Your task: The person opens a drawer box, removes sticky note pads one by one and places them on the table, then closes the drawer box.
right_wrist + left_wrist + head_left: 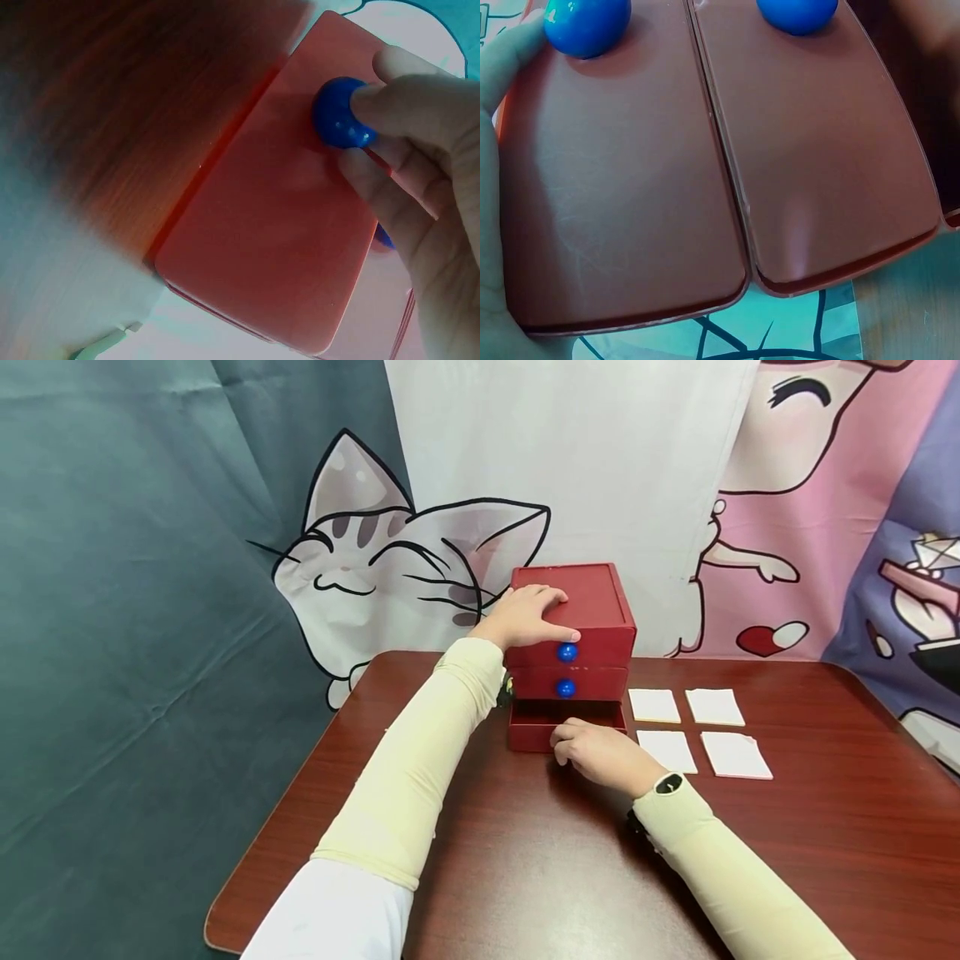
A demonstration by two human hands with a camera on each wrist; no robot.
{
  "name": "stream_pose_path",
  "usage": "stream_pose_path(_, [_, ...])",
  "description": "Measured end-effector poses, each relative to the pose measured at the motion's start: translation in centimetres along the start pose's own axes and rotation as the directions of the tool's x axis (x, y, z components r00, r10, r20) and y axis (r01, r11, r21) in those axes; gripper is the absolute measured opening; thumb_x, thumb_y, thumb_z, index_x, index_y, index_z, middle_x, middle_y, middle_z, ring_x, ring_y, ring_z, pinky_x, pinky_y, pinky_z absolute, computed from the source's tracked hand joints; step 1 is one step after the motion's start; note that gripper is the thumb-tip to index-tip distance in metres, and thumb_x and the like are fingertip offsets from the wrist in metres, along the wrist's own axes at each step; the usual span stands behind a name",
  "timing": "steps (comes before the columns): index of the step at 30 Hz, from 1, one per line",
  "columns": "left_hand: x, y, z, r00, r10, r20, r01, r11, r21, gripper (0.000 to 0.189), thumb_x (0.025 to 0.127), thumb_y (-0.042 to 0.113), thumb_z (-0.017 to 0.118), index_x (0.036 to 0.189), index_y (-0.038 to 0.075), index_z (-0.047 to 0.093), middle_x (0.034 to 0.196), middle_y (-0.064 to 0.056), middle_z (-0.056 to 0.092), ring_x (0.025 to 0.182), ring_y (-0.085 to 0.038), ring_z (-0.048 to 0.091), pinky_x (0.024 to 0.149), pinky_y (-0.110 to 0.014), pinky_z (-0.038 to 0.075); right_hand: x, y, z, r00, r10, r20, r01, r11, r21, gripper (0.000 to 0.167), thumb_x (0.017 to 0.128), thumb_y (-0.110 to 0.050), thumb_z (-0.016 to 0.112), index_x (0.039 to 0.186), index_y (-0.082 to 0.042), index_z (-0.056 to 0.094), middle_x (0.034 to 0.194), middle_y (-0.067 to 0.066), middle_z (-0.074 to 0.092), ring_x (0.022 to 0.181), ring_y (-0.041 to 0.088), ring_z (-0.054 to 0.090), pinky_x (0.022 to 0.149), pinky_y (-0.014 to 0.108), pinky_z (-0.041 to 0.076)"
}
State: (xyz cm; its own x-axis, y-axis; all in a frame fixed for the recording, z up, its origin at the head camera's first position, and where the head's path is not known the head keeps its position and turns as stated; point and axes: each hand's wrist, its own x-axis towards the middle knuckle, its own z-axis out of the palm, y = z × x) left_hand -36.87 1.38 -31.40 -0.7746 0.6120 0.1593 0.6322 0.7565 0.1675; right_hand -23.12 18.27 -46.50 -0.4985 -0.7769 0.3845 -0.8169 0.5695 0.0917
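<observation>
A small red drawer cabinet (pixel 588 597) stands on the table, with blue knobs on its fronts. Its bottom drawer (pixel 531 737) is pulled partly out, while the top drawer (pixel 622 202) and the middle drawer (pixel 832 150) are closed. My left hand (pixel 527 614) rests on the cabinet's top left side, fingers extended and thumb along the upper front edge. Down at the bottom drawer, my right hand (pixel 603 754) pinches the blue knob (pixel 339 112) between thumb and fingers. In the head view the right hand hides that knob.
Several square white note pads (pixel 654 705) lie to the right of the cabinet in two rows. Behind the table (pixel 832 735) hangs a printed cloth (pixel 630 460) with cartoon figures. A small dark object (pixel 505 690) shows beside the cabinet's left side.
</observation>
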Motion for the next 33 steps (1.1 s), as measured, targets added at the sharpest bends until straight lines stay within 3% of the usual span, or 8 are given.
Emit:
stream_pose_path(8, [-0.1,0.0,0.2,1.000,-0.010,0.016,0.010,1.000,-0.006,0.078,0.086,0.073,0.058,0.148,0.028,0.047,0.153,0.003,0.043,0.144,-0.016,0.033,0.121,-0.041,0.019,-0.1,0.7,0.2,0.997,0.057,0.055,-0.064,0.988,0.143,0.020,0.076,0.009,0.076,0.085,-0.009,0.073,0.113,0.014,0.065,0.108,0.029,0.059,0.088,0.038,0.055])
stream_pose_path(16, [-0.1,0.2,0.0,1.000,-0.004,0.015,0.004,1.000,-0.006,0.077,0.087,0.071,0.059,0.149,0.027,0.047,0.153,0.002,0.044,0.143,-0.017,0.034,0.122,-0.042,0.019,0.1,1.3,0.5,0.986,0.137,0.094,-0.154,0.964,0.218,0.022,0.076,0.005,0.077,0.094,-0.008,0.073,0.129,0.021,0.059,0.120,0.039,0.053,0.100,0.049,0.048])
stream_pose_path(27, [0.2,0.3,0.1,1.000,-0.008,0.019,0.008,1.000,0.013,0.077,0.087,0.072,0.057,0.149,0.028,0.047,0.152,0.002,0.045,0.143,-0.016,0.035,0.122,-0.043,0.018,0.2,2.1,0.9,0.967,0.193,0.164,-0.234,0.930,0.283,0.024,0.078,0.002,0.075,0.099,-0.010,0.074,0.144,0.024,0.050,0.132,0.044,0.044,0.105,0.054,0.043])
stream_pose_path(33, [0.2,0.3,-0.2,1.000,-0.006,0.030,0.006,1.000,-0.029,0.075,0.087,0.070,0.059,0.147,0.028,0.048,0.150,0.003,0.046,0.140,-0.015,0.038,0.121,-0.042,0.018,0.2,2.5,1.1,0.960,0.213,0.181,-0.262,0.914,0.309,0.026,0.079,0.000,0.075,0.104,-0.009,0.074,0.147,0.022,0.048,0.136,0.043,0.040,0.108,0.055,0.041])
